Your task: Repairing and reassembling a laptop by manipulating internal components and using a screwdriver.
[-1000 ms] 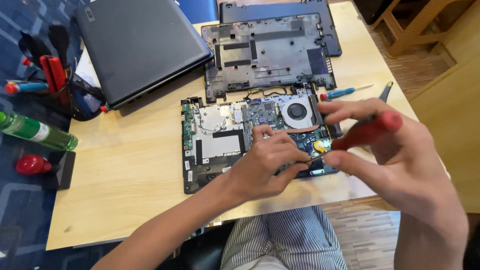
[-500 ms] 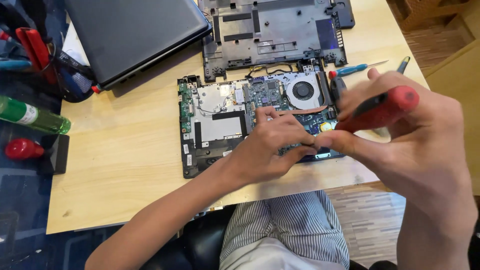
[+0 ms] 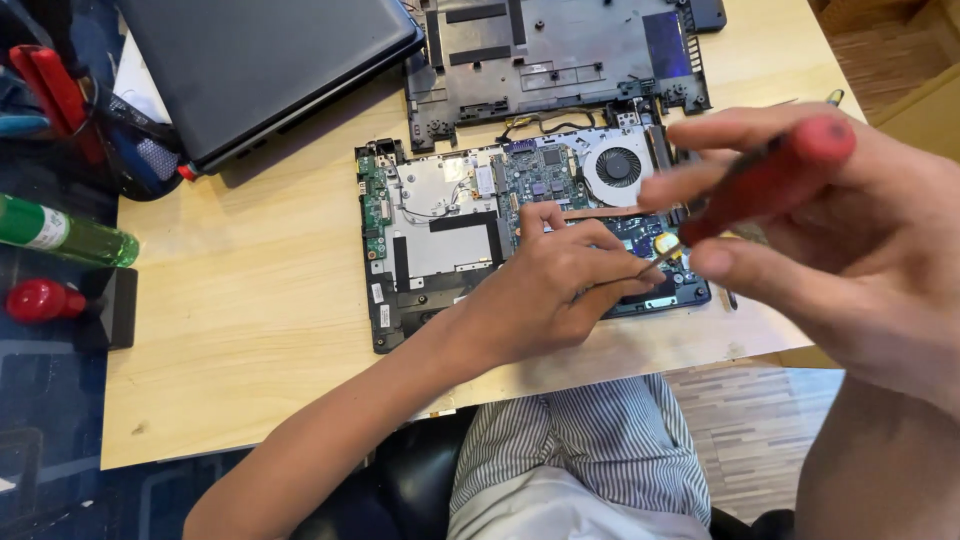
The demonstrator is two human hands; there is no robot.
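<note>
Resting on the opened black laptop base with exposed green circuit board [image 3: 440, 235], left hand [image 3: 560, 285], fingers drawn together, pinching something too small to tell beside the yellow coin cell [image 3: 667, 243]. Clamped around the red-handled screwdriver [image 3: 770, 180], right hand [image 3: 840, 230], shaft tip down near that cell. Lying on the pale wooden table [image 3: 250, 330]: removed black bottom cover [image 3: 560, 50], closed dark laptop [image 3: 260, 70]. Standing at left, dark holder [image 3: 140, 160] with red-handled tools [image 3: 50, 90]; green bottle [image 3: 60, 232] lying nearby.
</note>
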